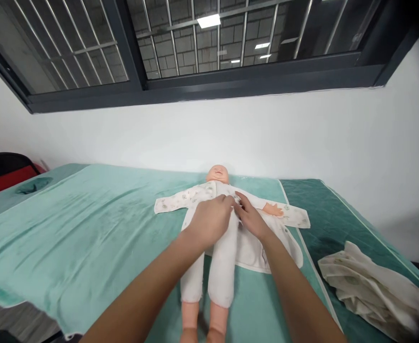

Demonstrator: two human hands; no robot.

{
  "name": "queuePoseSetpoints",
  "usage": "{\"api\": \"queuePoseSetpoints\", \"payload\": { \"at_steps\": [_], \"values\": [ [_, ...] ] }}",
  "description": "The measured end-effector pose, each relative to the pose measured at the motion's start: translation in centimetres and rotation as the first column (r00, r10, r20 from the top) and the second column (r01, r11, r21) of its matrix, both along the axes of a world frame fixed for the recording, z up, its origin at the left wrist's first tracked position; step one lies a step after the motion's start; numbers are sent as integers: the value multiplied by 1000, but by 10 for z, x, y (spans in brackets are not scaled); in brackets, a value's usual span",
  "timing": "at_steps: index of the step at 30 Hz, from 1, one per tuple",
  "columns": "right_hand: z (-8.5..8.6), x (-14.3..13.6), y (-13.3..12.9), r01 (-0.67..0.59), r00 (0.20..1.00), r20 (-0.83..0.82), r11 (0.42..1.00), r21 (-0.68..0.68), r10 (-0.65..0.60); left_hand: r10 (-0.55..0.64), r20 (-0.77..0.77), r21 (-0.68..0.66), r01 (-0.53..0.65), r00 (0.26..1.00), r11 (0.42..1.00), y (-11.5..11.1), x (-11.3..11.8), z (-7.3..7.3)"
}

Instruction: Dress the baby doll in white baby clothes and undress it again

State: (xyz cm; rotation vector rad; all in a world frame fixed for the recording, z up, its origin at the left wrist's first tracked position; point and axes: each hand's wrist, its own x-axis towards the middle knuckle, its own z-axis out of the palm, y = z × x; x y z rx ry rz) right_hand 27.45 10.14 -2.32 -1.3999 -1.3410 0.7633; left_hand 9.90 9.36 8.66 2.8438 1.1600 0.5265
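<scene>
A baby doll lies on its back, head toward the wall, legs toward me. It wears white trousers and a white patterned jacket; the right-hand side of the jacket is spread out on the bed. A doll hand rests on top of the right sleeve. Over the doll's chest, my left hand is closed with fingertips pinched at the jacket cloth. Close beside it, my right hand has thumb and fingers pressed together on the jacket's edge. The exact bit of cloth between the fingertips is small.
A light green sheet covers the bed, with a darker green cover at the right. Crumpled pale cloth lies at the lower right. Behind the bed stand a white wall and a barred window. A red and black item is at the far left.
</scene>
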Motion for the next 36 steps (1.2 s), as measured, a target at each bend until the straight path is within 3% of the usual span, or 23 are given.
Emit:
{"api": "queuePoseSetpoints", "payload": {
  "at_steps": [2,4,8,11,15,18,21,23,25,28,31,33,36],
  "values": [
    [1,0,-1,-20,1000,-5,1000,-22,20,-70,40,32,69,997,997,-19,-2,1],
    [2,0,-1,-17,1000,5,999,-36,18,-60,145,65,51,988,997,-22,-11,-1],
    [3,0,-1,-3,998,60,999,-38,5,62,311,65,-87,948,994,2,-33,-17],
    [6,-1,-3,0,994,109,998,-58,7,106,203,-5,-107,974,994,11,-39,-35],
    [9,-3,-8,-4,990,139,999,-52,12,36,75,-57,-32,997,998,-7,-29,-54],
    [13,-4,-13,-29,991,130,999,-35,33,-23,106,-81,32,994,996,-17,-21,-54],
    [19,0,-17,-71,990,122,997,-30,74,-18,199,-92,37,980,995,-3,-12,-44],
    [24,10,-20,-31,996,78,998,-63,36,-10,244,-58,25,970,998,13,-3,-34],
    [29,29,-24,149,987,71,981,-124,-141,-43,223,-6,45,974,999,29,13,-24],
    [31,68,-33,515,833,324,842,-161,-447,-191,26,64,189,981,980,45,48,-15],
    [24,99,-41,658,680,566,728,-193,-465,-299,-244,42,318,922,947,52,90,-20],
    [17,111,-43,672,663,605,707,-221,-441,-299,-393,-17,318,870,948,55,114,-28],
    [6,119,-43,661,666,621,713,-234,-414,-293,-465,-59,301,835,952,60,137,-43]
  ]
}}
